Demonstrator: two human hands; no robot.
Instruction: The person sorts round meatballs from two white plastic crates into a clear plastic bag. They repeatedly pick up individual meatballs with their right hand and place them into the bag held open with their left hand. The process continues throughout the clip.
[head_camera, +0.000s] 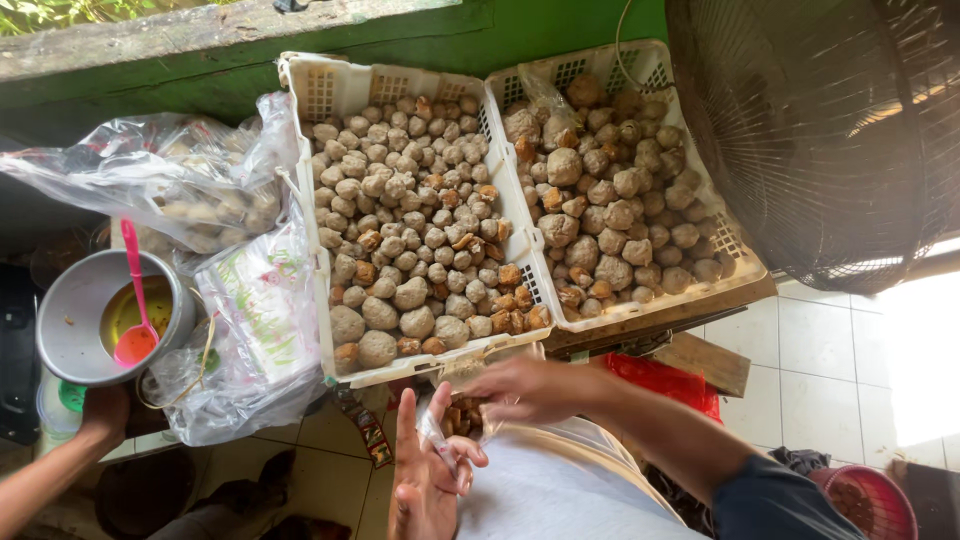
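My left hand (425, 480) is low in the middle, palm up with the index finger straight. Its thumb and other fingers pinch a small clear plastic bag (455, 418) holding a few brown pieces. My right hand (525, 388) reaches in from the lower right on a dark-sleeved arm. Its fingers are curled closed at the mouth of that bag. Both hands are just below the front edge of a white plastic crate (310, 200) heaped with several grey-brown balls and fried brown pieces. A second white crate (655, 52) of larger balls stands to its right.
Another person's hand (103, 410) at lower left holds a metal bowl (65, 320) with a pink spoon (135, 300). Clear bags of balls (170, 180) lie left of the crates. A dark fan grille (820, 130) stands at upper right and a red bucket (870, 500) at lower right.
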